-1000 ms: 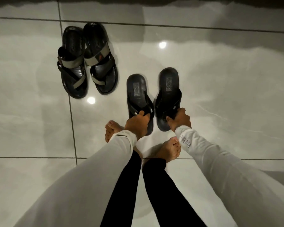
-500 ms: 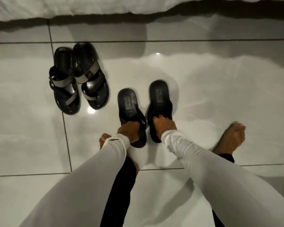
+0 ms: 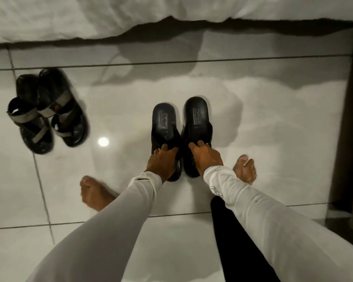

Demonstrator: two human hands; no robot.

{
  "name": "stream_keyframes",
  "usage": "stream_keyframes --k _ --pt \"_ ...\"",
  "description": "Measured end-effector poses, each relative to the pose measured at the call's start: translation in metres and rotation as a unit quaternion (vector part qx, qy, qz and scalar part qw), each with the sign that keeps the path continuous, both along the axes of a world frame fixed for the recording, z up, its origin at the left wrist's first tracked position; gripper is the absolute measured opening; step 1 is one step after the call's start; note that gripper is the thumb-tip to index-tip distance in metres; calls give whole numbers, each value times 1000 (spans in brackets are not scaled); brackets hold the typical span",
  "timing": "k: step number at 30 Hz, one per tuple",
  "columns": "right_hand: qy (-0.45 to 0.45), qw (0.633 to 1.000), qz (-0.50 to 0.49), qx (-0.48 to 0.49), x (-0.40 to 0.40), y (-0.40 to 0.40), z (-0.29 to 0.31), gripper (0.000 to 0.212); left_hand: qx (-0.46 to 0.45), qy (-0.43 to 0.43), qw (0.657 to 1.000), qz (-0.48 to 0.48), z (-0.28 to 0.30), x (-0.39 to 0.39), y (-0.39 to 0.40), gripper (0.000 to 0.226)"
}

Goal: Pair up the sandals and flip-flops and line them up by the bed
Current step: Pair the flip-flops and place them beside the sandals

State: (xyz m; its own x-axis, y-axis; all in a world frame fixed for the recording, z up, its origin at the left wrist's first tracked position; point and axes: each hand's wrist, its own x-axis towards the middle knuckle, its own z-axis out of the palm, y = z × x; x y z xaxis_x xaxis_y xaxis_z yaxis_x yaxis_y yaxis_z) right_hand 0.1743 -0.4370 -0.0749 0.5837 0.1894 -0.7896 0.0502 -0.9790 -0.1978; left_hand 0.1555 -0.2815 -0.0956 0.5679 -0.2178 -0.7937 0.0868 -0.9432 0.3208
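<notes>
Two black flip-flops lie side by side on the glossy floor, heels toward the bed. My left hand [image 3: 162, 162] grips the toe strap of the left flip-flop [image 3: 164, 121]. The toe strap of the right flip-flop [image 3: 197, 117] is held by my right hand [image 3: 205, 156]. The toe ends of both are hidden under my hands. A pair of black sandals with grey straps [image 3: 47, 110] stands together at the left, apart from the flip-flops. The white bed cover [image 3: 110, 15] runs along the top of the view.
My bare feet [image 3: 94, 192] [image 3: 245, 169] stand either side of my arms. A dark upright furniture edge [image 3: 348, 119] closes off the right side. Bare white tiles [image 3: 273, 123] lie between the flip-flops and that edge, and between the two pairs.
The flip-flops have shifted right, away from the sandals, and now sit close together. My feet have stepped apart and the bed has come into view.
</notes>
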Motion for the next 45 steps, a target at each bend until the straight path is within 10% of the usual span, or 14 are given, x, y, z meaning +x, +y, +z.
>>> stream_keyframes --k 20,36,45 --pt "-72 996 25 -40 81 -219 -33 47 -26 -27 999 -20 -37 97 -215 45" --pt "-103 993 21 -56 99 -200 -23 62 -53 -95 993 -48 -17 98 -177 69" --pt "-169 980 79 -75 39 -93 -1 78 32 -94 993 -64 22 23 -24 77"
